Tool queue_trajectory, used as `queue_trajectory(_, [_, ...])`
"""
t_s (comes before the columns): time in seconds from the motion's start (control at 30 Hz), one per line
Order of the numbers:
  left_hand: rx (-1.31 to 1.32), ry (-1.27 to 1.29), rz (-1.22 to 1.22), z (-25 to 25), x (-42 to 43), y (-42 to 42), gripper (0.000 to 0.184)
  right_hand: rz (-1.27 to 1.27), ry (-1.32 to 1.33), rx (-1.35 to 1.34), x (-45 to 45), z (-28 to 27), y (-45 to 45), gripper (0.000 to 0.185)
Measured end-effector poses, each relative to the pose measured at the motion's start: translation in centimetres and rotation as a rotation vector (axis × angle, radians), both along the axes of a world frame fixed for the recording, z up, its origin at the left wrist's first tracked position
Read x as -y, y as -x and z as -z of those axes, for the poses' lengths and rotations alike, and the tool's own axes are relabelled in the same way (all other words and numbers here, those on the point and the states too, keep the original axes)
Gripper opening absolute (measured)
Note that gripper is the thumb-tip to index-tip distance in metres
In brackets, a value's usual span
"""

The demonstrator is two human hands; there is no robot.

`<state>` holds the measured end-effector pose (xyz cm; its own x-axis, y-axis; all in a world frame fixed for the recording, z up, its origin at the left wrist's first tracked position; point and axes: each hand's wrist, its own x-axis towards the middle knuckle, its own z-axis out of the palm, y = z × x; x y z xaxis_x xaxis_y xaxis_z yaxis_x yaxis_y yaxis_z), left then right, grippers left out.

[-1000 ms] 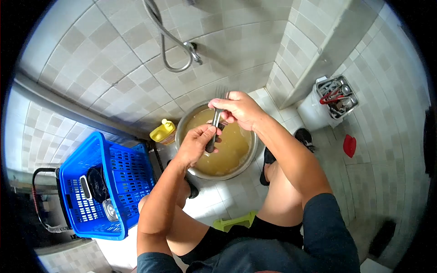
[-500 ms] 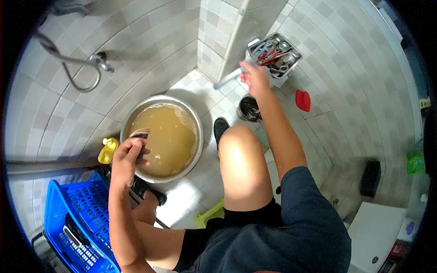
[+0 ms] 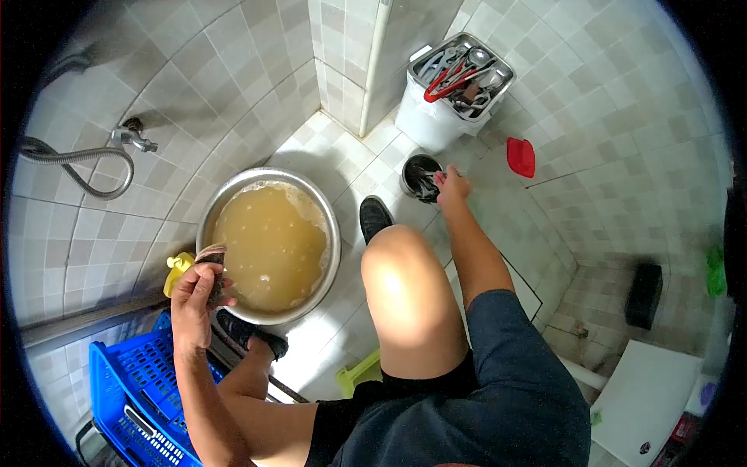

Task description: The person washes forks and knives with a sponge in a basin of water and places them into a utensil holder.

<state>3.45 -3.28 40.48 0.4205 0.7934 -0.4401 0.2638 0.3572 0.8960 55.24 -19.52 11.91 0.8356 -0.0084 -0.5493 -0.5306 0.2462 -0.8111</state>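
In the wide metal basin (image 3: 337,237), cloudy yellowish water (image 3: 268,241), with pale foam along the far edge. To the right of it, apart on the tiles, a small dark pot (image 3: 407,186), with metal cutlery (image 3: 422,184) inside; exact pieces too small to tell. Behind the pot, a rectangular metal tray (image 3: 510,74), full of heaped utensils, among them red-handled tongs (image 3: 442,86); under the tray, a white bucket (image 3: 428,117). At lower left, a blue basket (image 3: 109,373), with a pale-edged thing (image 3: 140,421) inside, partly hidden. Just beside the basin, a yellow bottle (image 3: 179,268).

Right hand (image 3: 453,187) at the rim of the pot, with fingers gathered near the cutlery; not possible to tell whether with a piece between them. Left hand (image 3: 196,300) closed firmly around a dark pad (image 3: 212,282), at the left side of the basin.

One second ago, both hands together above the basin, with a fork; now well apart. Half a second ago, right hand up near the tray, with a long blurred thing; now lower, at the pot. Same pad in the left hand as half a second ago.
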Motion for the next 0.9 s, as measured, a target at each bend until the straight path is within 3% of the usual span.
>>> queue_trajectory(0.2, [0.002,0.025,-0.009,0.8,-0.1,0.1,0.025,-0.046,-0.052,-0.02,-2.1,2.3,0.2,0.028])
queue_trajectory(0.4, [-0.041,0.044,-0.034,0.4,0.0,0.0,0.024,-0.474,0.17,0.059,-2.0,2.5,0.8,0.02])
queue_trajectory(0.47, [-0.011,0.048,-0.037,0.7,-0.1,0.4,0.024,-0.697,0.419,0.186,-2.0,2.1,1.1,0.014])
queue_trajectory(0.5, [-0.01,0.049,-0.04,0.7,0.0,0.5,0.024,-0.7,0.42,0.188,-1.9,2.3,1.0,0.014])
queue_trajectory(0.57, [0.02,0.029,-0.034,0.8,0.1,0.6,0.024,-0.914,0.773,0.37,-1.7,2.4,0.4,0.012])
queue_trajectory(0.6, [0.021,0.03,-0.037,0.8,0.1,0.8,0.024,-0.916,0.773,0.372,-1.6,2.3,0.1,0.012])
queue_trajectory(0.67, [0.022,0.031,-0.028,0.9,0.1,1.0,0.023,-1.234,1.274,0.816,-1.4,2.0,-0.3,0.023])
queue_trajectory(0.77, [-0.003,0.014,-0.04,0.5,0.3,1.0,0.024,-1.3,1.508,0.739,-1.2,1.7,0.1,0.025])
queue_trajectory(0.9, [-0.033,0.01,-0.027,-0.1,0.4,1.2,0.025,-1.121,1.494,0.743,-1.0,1.0,-0.1,0.019])
